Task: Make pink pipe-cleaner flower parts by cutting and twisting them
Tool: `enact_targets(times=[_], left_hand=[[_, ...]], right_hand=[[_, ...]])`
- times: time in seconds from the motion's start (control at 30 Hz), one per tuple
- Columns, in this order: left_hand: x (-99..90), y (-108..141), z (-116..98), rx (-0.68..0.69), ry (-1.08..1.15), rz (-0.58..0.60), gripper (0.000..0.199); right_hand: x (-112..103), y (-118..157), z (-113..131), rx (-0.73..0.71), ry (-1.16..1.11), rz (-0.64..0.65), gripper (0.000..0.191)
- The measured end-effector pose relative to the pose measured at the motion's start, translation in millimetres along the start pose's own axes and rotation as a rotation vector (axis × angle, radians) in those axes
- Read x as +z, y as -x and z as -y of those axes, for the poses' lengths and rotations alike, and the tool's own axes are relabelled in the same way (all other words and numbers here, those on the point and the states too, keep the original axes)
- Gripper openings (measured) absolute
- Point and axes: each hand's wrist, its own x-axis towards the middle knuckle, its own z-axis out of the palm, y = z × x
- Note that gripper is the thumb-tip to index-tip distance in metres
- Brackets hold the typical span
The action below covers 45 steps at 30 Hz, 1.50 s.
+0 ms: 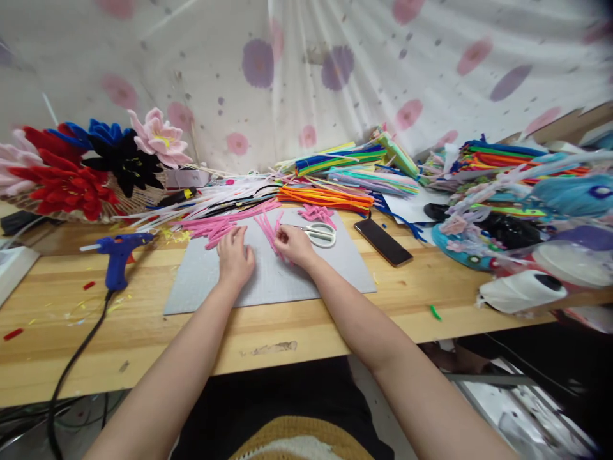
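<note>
My left hand [234, 259] rests on the grey cutting mat [268, 284], its thumb apart from the fingers. Its fingertips reach the right end of a pile of pink pipe cleaners [205, 225]. My right hand [294, 246] is closed in a pinch at a few cut pink pipe cleaner pieces [265, 227], which stick out to its left. White-handled scissors [322, 235] lie just right of that hand, their blades partly hidden behind it. Behind them is a bunch of curled pink pipe cleaner pieces [318, 214].
A blue glue gun [117, 255] with a black cord stands at left, below finished pipe cleaner flowers [71, 182]. Orange pipe cleaners [325, 198] and other coloured bundles line the back. A phone [383, 241] lies right of the mat, a white roll [522, 292] farther right.
</note>
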Motion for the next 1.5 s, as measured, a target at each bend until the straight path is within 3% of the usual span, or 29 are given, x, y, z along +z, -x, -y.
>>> enact_targets(times=[0.13,0.27,0.4,0.57,0.7,0.83,0.9,1.1,1.5], left_hand=[[-5.0,-3.8,-1.0,0.106,0.025,-0.045,0.051],[-10.9,-9.7,10.6,0.128,0.100,-0.022,0.028],[-16.4,-11.2,21.0,0.015,0.197,0.021,0.025],[-14.4,-8.2,20.4,-0.128,0.396,0.064,0.028],[-7.5,-4.8,7.2,-0.311,0.689,0.169,0.029],[-8.4,-1.1,-13.9,-0.619,1.022,0.446,0.027],[-11.3,0.0,-21.5,-0.688,1.102,0.496,0.026],[-16.1,-0.3,-23.9,-0.733,1.118,0.532,0.021],[-14.4,0.5,-21.2,-0.682,1.078,0.569,0.028]], right_hand=[[0.2,3.4,6.7,-0.093,-0.345,0.200,0.002],[-6.6,5.1,8.9,0.039,-0.843,0.400,0.016],[-14.6,4.9,8.1,0.141,-1.027,0.421,0.027],[-12.3,3.3,9.7,0.222,-1.196,0.331,0.038],[-7.2,1.1,10.0,0.226,-1.226,0.189,0.042],[-3.1,-0.5,10.9,0.153,-1.170,0.111,0.040],[-0.4,-0.9,11.7,0.125,-1.138,0.099,0.039],[7.8,-3.0,11.4,0.118,-1.075,0.058,0.038],[10.0,-2.1,13.7,0.068,-1.028,0.049,0.033]])
